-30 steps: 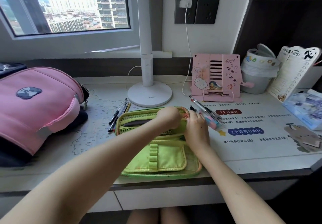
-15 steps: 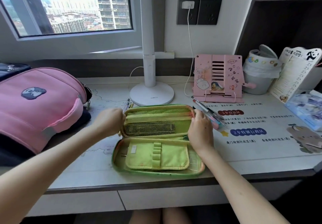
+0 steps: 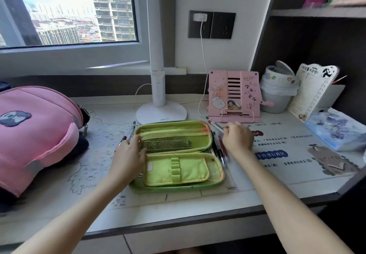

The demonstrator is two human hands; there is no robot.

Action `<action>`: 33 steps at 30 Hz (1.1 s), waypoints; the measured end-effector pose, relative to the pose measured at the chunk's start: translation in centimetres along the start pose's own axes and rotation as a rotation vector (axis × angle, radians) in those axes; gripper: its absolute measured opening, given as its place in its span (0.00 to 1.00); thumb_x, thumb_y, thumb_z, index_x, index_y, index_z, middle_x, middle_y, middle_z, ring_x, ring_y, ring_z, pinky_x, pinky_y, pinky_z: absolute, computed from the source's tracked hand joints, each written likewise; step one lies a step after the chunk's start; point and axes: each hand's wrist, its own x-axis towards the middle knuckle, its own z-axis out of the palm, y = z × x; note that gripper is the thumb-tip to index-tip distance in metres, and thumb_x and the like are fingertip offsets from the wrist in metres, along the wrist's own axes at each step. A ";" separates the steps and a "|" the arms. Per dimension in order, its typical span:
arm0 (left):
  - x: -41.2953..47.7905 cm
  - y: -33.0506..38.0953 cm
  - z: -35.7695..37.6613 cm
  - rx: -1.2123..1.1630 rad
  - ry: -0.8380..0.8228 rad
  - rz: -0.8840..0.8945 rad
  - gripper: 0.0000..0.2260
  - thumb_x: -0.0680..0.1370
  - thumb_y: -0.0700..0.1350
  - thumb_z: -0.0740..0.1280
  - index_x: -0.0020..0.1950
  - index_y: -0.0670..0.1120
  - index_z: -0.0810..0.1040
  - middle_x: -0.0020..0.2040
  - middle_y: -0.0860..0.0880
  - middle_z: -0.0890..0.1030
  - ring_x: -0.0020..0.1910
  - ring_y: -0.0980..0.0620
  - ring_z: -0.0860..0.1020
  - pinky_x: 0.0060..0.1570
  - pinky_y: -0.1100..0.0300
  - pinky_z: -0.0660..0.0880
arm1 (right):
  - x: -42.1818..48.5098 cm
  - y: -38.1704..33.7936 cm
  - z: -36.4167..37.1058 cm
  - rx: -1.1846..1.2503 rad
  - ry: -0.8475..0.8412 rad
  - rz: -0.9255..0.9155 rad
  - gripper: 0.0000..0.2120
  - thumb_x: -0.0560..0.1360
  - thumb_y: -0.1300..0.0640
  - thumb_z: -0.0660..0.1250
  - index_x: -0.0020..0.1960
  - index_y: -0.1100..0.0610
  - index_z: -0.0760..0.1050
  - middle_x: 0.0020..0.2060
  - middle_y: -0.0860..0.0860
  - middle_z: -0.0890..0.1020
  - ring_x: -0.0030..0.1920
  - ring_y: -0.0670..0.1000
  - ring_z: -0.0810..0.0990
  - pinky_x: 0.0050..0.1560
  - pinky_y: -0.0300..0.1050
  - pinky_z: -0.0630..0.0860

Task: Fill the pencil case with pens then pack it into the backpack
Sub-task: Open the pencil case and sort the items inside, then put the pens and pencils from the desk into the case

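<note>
Centre frame, the left hand rests loose-fingered on the open pencil case as the blurred right hand, grip unclear, hovers over pens a nudge could scatter.

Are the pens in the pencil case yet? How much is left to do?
Done: the pencil case lies unzipped and open. In hand: the left hand rests on its left end, and the right hand reaches over the pens on its right. Left: those and the pens on its left lie outside it, so filling, closing and packing into the pink backpack are not yet done.
</note>
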 end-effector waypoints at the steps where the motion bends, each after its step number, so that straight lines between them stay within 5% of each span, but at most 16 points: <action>1: 0.0 -0.2 0.2 0.008 0.020 0.014 0.17 0.76 0.45 0.63 0.65 0.43 0.68 0.50 0.38 0.78 0.49 0.39 0.75 0.50 0.48 0.73 | 0.1 0.8 0.0 -0.075 -0.108 -0.004 0.16 0.76 0.48 0.62 0.58 0.57 0.76 0.48 0.56 0.79 0.46 0.55 0.75 0.42 0.44 0.74; 5: 0.8 0.2 0.6 -0.095 0.089 -0.042 0.17 0.76 0.44 0.63 0.63 0.42 0.67 0.53 0.38 0.80 0.48 0.38 0.77 0.47 0.48 0.73 | 0.0 2.2 0.7 -0.022 -0.465 -0.053 0.35 0.71 0.33 0.60 0.72 0.49 0.59 0.65 0.54 0.70 0.61 0.58 0.71 0.60 0.54 0.71; 9: 2.6 0.5 0.5 -0.281 0.032 -0.232 0.20 0.78 0.43 0.60 0.68 0.44 0.60 0.59 0.36 0.76 0.50 0.37 0.77 0.48 0.48 0.74 | 0.2 1.9 1.6 0.002 -0.436 -0.015 0.35 0.70 0.35 0.60 0.73 0.46 0.56 0.70 0.52 0.67 0.67 0.57 0.66 0.67 0.61 0.61; 12: 3.3 0.1 -0.3 -0.463 0.106 -0.371 0.13 0.78 0.39 0.58 0.62 0.40 0.68 0.56 0.36 0.77 0.50 0.40 0.76 0.50 0.47 0.75 | 0.1 1.0 1.8 0.029 -0.432 -0.025 0.35 0.70 0.36 0.60 0.74 0.43 0.53 0.73 0.52 0.62 0.72 0.57 0.59 0.71 0.66 0.49; 17: 3.5 -1.2 -3.0 -0.429 0.328 -0.328 0.09 0.79 0.39 0.58 0.53 0.36 0.75 0.49 0.37 0.78 0.45 0.43 0.74 0.42 0.54 0.66 | -0.9 -0.7 2.2 -0.084 -0.476 -0.081 0.45 0.65 0.27 0.58 0.75 0.45 0.48 0.76 0.58 0.52 0.75 0.61 0.48 0.68 0.70 0.40; 23: 4.6 0.0 -2.6 -0.448 0.294 -0.346 0.09 0.79 0.38 0.57 0.54 0.36 0.74 0.51 0.36 0.78 0.48 0.40 0.75 0.46 0.50 0.70 | -0.5 -0.4 1.3 -0.185 -0.358 0.037 0.31 0.73 0.40 0.58 0.71 0.52 0.58 0.66 0.60 0.68 0.66 0.60 0.65 0.63 0.59 0.60; 33: 6.8 4.4 3.3 -0.389 0.026 -0.473 0.12 0.72 0.33 0.56 0.54 0.37 0.74 0.50 0.36 0.79 0.44 0.42 0.74 0.39 0.55 0.69 | 0.1 4.5 -0.1 -0.236 -0.305 0.064 0.23 0.74 0.39 0.57 0.65 0.49 0.69 0.59 0.58 0.75 0.60 0.60 0.71 0.58 0.54 0.65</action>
